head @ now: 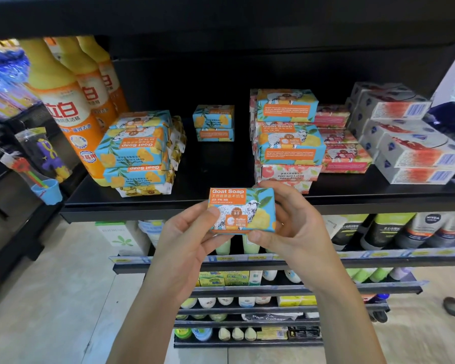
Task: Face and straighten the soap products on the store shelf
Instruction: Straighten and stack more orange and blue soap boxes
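– Goat Soap bar (242, 210), where was it?
– Off the shelf (142, 208), held in the air just in front of the shelf's front edge, about centre. Front label faced the camera, text upright, bar roughly level. Wrapper blue with yellow fruit and a sheep drawing, orange title band.
– Hands?
– Both on it. Left hand (187, 237) pinched the left end, thumb on the front face, fingers behind. Right hand (297, 227) gripped the right end, thumb under the lower edge, fingers curled over the top and side.
– Shelf, left to right, quick.
– Far left: hanging toy packs (45, 156) on the next rack. Then orange-and-yellow detergent bottles (61, 111), standing in a row running back. Just beside them, left soap stack (139, 151): blue-and-yellow bars on a yellow-flowered bar, askew, labels upside down.
– Middle?
– Small stack (213, 123) of two blue bars, set back, apart from the others. Upper label upside down, lower one showing an orange text panel.
– Right?
– Tall stack (289, 143), blue bars on top of pink-wrapped ones, the top bar showing its orange text panel. Touching it on the right, pink bars (344, 156) in a lower pile. Far right, white boxes (415, 151) stacked, barcodes facing out, angled.
– Below?
– Tubes (389, 229) and bottles on lower shelves, too blurred to read most. Pale floor (50, 298) at the left.
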{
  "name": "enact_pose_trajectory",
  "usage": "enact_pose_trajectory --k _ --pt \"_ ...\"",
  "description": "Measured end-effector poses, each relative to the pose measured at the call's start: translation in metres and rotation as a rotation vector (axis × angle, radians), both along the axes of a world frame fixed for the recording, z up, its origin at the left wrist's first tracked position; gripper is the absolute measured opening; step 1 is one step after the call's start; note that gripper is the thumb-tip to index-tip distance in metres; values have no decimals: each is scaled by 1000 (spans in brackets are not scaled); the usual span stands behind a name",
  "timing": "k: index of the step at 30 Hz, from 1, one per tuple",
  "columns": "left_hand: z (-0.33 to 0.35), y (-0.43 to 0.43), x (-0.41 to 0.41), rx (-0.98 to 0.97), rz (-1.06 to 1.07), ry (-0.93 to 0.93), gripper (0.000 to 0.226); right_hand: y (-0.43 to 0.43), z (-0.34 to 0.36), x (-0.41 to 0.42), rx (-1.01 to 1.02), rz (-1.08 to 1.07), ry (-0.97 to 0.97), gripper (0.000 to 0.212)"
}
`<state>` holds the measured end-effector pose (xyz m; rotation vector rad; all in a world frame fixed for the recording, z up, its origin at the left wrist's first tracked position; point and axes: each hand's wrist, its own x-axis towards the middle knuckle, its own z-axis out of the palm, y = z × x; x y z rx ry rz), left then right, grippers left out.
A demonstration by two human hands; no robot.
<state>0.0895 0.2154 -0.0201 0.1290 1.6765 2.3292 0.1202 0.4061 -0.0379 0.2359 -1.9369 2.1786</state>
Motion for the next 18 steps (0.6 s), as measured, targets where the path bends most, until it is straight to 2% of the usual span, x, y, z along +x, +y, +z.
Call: enact_pose_trajectory --k 3,7,12,14,18 --pt "-1 -2 1 8 36 7 34 -1 5 0 126 -4 1 73" --pt "2 -5 1 -4 86 24 32 -6 17 3 442 -104 -24 80" --pt "10 -11 2 14 153 49 46 -19 37 -3 833 -139 123 86" --pt "15 -17 2 22 177 48 49 -25 43 -10 908 -145 186 81" --pt "27 -32 -1 8 216 59 52 -38 57 -21 908 -141 247 76"
